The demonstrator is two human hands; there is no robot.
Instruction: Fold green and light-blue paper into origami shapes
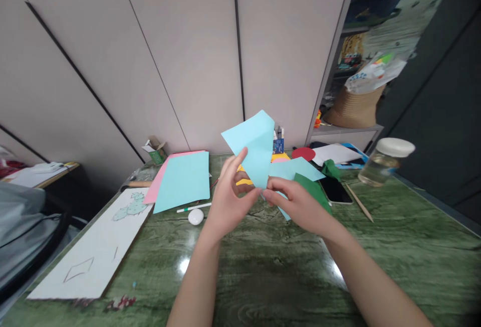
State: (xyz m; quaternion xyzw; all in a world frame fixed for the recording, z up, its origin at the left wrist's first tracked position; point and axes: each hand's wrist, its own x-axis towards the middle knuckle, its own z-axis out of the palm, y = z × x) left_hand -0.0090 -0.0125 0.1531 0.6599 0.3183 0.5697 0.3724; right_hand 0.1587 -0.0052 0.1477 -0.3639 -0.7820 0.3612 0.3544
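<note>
A light blue sheet of paper [252, 139] is held up above the table, its pointed lower end between my two hands. My left hand [231, 194] grips its lower left side, the thumb near the bottom tip and a finger raised along the front. My right hand [293, 199] pinches the bottom tip from the right. Behind my hands lie another light blue paper piece [296, 168] and a dark green paper [311, 189]. Yellow paper shows partly between the fingers of my left hand.
On the green table [263, 267] lie a white board with a cactus drawing [101, 236], blue sheets [184, 179] over pink, a white oval object [196, 216] and a pen [193, 207]. At right are a phone [336, 190], a wooden stick [359, 202] and a lidded jar [385, 164].
</note>
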